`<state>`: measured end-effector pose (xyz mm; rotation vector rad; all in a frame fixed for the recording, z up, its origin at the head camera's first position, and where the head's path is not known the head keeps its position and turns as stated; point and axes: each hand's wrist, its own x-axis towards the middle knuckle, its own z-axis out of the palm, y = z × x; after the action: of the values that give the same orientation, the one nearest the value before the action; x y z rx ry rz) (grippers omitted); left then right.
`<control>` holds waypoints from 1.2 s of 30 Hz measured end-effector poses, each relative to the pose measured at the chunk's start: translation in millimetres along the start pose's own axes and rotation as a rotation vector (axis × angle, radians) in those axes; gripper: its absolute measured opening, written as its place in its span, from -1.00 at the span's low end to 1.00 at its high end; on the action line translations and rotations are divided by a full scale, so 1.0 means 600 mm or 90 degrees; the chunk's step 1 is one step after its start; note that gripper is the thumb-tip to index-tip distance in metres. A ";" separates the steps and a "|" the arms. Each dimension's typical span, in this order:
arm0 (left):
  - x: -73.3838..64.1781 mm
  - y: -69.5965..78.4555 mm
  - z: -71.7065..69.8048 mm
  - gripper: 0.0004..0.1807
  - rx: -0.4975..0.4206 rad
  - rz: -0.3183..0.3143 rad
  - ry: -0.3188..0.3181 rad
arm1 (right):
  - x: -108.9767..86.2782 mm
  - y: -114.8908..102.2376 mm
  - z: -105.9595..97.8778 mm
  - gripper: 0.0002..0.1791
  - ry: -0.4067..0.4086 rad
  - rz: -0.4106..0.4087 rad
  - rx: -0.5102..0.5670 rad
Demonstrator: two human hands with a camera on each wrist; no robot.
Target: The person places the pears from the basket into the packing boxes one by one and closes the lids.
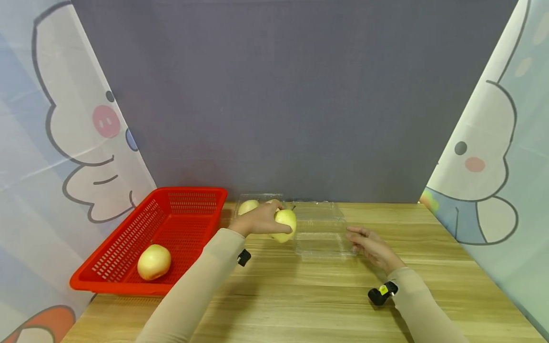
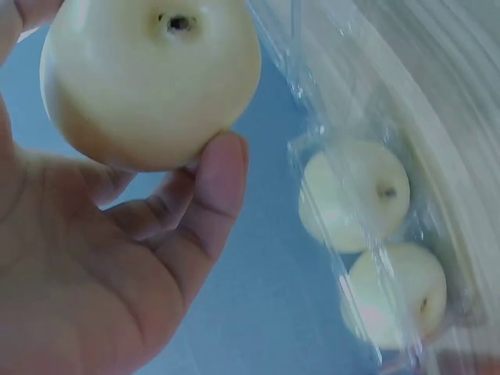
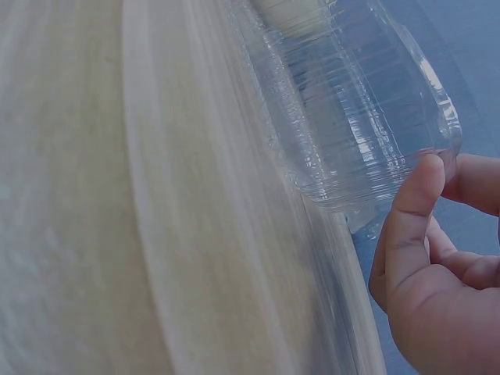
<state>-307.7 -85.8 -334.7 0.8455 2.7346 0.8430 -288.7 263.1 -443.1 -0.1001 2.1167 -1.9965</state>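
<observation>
My left hand (image 1: 260, 220) grips a round, pale yellow pear (image 1: 286, 223), thumb and fingers around its sides. The pear is held up beside a hinged clear plastic box (image 1: 323, 245), whose lid stands raised at the back. On the box's right side, my right hand (image 1: 375, 250) pinches the rim between thumb and fingers, seen close up in the right wrist view. Behind the left hand stands another clear box (image 1: 270, 195) with pears in it; two pears (image 2: 355, 195) show through its plastic in the left wrist view.
A red slatted plastic basket (image 1: 188, 229) stands at the left, with one yellow pear (image 1: 154, 262) in its near part. Everything rests on a wood-grain table (image 1: 300, 300). A grey backdrop (image 1: 300, 95) rises behind, with cartoon-printed curtains (image 1: 77, 157) at both sides.
</observation>
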 end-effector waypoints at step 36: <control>0.074 0.081 0.117 -0.11 -0.165 -0.053 0.037 | -0.001 -0.001 0.006 -0.30 0.017 0.004 -0.001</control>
<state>-300.1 5.1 -364.7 0.6612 2.6085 1.1877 -287.1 259.8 -442.8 -0.0672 2.1317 -2.0044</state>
